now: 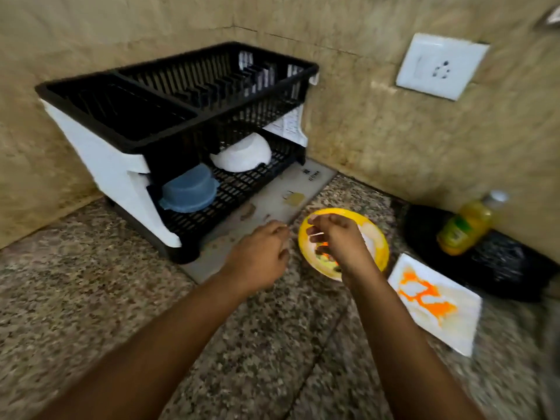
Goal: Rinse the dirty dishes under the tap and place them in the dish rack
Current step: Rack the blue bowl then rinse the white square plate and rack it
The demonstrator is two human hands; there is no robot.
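Note:
A yellow plate [377, 242] with food scraps lies on the granite counter. My right hand [339, 241] hovers over it, its fingers loosely curled down near the plate's left rim with no plain grip on it. My left hand [262, 256] hangs just left of the plate, its fingers loosely curled and holding nothing. A white rectangular plate [439, 304] smeared with orange sauce lies to the right. The black and white two-tier dish rack [127, 144] stands at the back left. On its lower tier sit an upturned blue bowl [189, 189] and a white bowl [242, 154].
A grey mat [272, 198] lies under the rack. At the right a black bag [497, 265] holds a yellow bottle [466, 227]. A white wall socket [439, 66] is on the tiled wall. No tap or sink is in view.

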